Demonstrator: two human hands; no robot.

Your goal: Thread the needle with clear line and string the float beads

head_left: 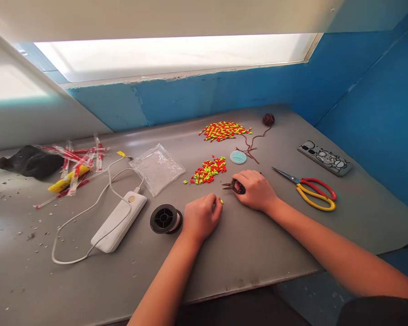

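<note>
Beside the left hand sits a spool.

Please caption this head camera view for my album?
Green piece at the left hand, pliers in the right hand, colourful piles beyond.

Looks like a craft corner: pliers, scissors, spool, piled colourful pieces

Blue wall ahead of me (chipped along its top edge). Wide, low window above, glaring white. Grey table up against wall, faint sheen at left.
</note>
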